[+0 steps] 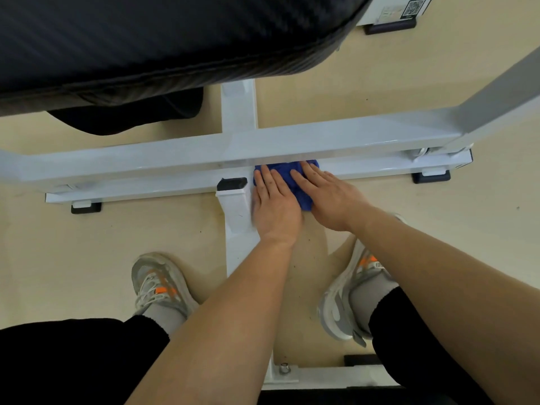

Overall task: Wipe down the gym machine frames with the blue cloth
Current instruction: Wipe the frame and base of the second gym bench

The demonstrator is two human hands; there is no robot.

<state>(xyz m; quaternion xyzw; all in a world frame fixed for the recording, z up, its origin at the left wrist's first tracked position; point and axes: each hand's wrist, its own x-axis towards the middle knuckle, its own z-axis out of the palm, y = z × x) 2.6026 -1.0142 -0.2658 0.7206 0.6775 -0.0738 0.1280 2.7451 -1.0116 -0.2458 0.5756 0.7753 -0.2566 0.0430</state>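
Observation:
A blue cloth (287,178) lies bunched on the low white crossbar (365,168) of the gym machine frame, just under the higher white beam (175,156). My left hand (274,203) presses flat on the cloth's left part, fingers together and pointing away from me. My right hand (328,194) lies flat on its right part. Most of the cloth is hidden under both palms. A white post with a black cap (232,184) stands right beside my left hand.
A large black padded seat (146,39) overhangs the top left. A slanted grey upright (496,83) rises at the right. My two grey and orange shoes (157,285) stand on the beige floor either side of a white floor bar. Black rubber feet (86,207) sit under the frame.

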